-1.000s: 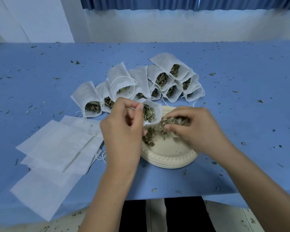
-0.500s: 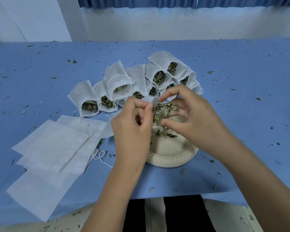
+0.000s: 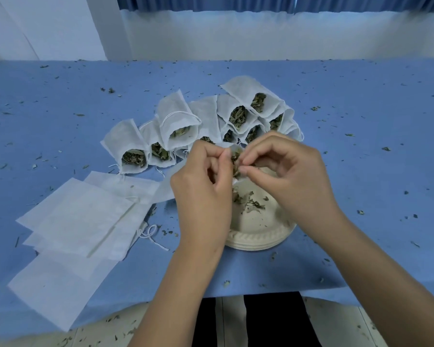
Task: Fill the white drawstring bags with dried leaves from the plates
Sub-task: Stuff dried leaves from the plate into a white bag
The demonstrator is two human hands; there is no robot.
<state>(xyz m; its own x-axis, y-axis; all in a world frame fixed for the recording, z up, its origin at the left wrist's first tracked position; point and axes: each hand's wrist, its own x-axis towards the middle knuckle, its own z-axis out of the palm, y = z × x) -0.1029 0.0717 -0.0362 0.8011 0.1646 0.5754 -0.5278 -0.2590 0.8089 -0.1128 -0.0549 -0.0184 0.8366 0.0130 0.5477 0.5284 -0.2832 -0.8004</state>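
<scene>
Just above the plate (image 3: 258,242), my left grip (image 3: 203,186) pinches the bag (image 3: 236,180) open while my right grip (image 3: 288,176) pinches dried leaves (image 3: 236,158) at its mouth; if that mouth sags, I expect leaves spilling onto the desk (image 3: 361,151).

Stack of cream round plates (image 3: 258,236) with moulded rim, near table's front edge; sparse dried green leaves (image 3: 251,202) on top plate. One small white fabric drawstring bag (image 3: 164,190) pinched by left hand (image 3: 203,181) above plate; right hand (image 3: 286,176) pinches leaves at its mouth. Behind plate, leaf-filled bags (image 3: 133,151) in overlapping arc, mouths open toward viewer. To left, flat empty bags (image 3: 80,216) piled.
</scene>
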